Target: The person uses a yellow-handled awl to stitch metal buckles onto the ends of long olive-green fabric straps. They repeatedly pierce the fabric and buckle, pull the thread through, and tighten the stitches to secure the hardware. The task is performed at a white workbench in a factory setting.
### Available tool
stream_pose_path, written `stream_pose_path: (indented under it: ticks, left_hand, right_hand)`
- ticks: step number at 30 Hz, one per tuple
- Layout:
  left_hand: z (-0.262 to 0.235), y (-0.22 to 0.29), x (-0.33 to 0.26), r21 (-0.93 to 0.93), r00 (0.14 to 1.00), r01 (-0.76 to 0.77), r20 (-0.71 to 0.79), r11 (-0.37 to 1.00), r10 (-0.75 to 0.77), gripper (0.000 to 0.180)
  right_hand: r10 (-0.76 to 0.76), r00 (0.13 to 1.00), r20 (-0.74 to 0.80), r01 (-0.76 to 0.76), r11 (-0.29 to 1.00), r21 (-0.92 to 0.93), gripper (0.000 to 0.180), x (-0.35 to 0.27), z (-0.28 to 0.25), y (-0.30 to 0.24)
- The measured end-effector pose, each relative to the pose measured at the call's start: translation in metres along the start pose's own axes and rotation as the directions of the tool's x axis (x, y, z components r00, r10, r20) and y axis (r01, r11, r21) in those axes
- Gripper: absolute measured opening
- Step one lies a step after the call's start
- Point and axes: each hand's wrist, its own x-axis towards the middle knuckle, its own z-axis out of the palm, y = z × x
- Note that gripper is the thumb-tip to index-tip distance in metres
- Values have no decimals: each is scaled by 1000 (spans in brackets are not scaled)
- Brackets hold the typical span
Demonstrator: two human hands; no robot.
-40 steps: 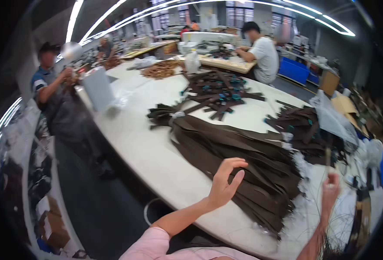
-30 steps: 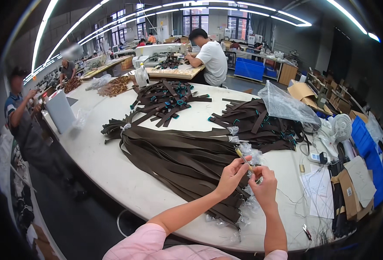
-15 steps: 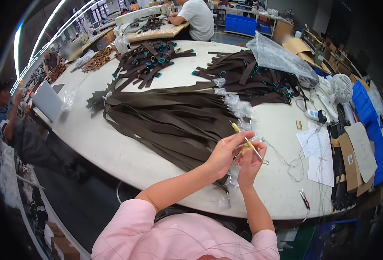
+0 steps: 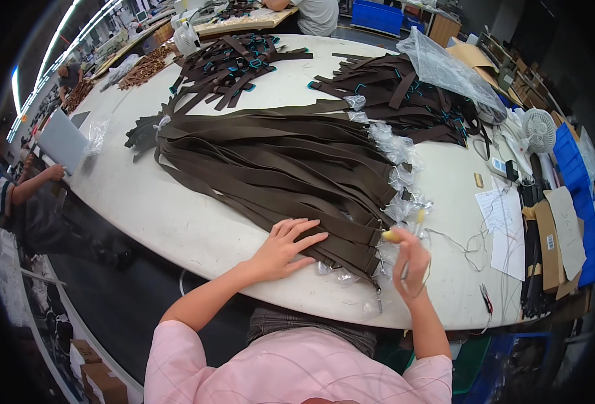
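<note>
Two hands at work, left hand [image 4: 285, 248] spread flat on brown straps [image 4: 277, 161], right hand [image 4: 410, 261] pinching a yellow-handled tool [image 4: 393, 236] just beside them.

A worker in a pink top extends both bare forearms from six o'clock. The left hand [image 4: 285, 248] lies palm down, fingers spread and pointing toward two o'clock, the arm bent at the elbow. The right hand [image 4: 410, 264] is raised with the wrist cocked, fingers curled in a closed grip, the forearm running toward twelve o'clock.
</note>
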Motion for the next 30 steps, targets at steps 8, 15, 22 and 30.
stream_pose_path:
  ticks: [8, 15, 22, 30]
  left_hand:
    - [25, -39, 54, 191, 993, 120, -2, 974, -121, 77]
    - [25, -39, 71, 172, 993, 82, -96, 982, -66, 77]
    - [38, -25, 72, 205, 930, -311, -134, 928, 342, 65]
    - [35, 10, 131, 146, 978, -146, 168, 978, 121, 78]
  right_hand:
    - [-65, 923, 380, 106, 990, -88, 39, -8, 14, -11]
    - [131, 932, 339, 29, 903, -429, 42, -2, 5, 33]
    - [149, 969, 196, -68, 926, -370, 39, -13, 5, 12]
    - [145, 969, 201, -28, 870, -493, 35, -61, -7, 39]
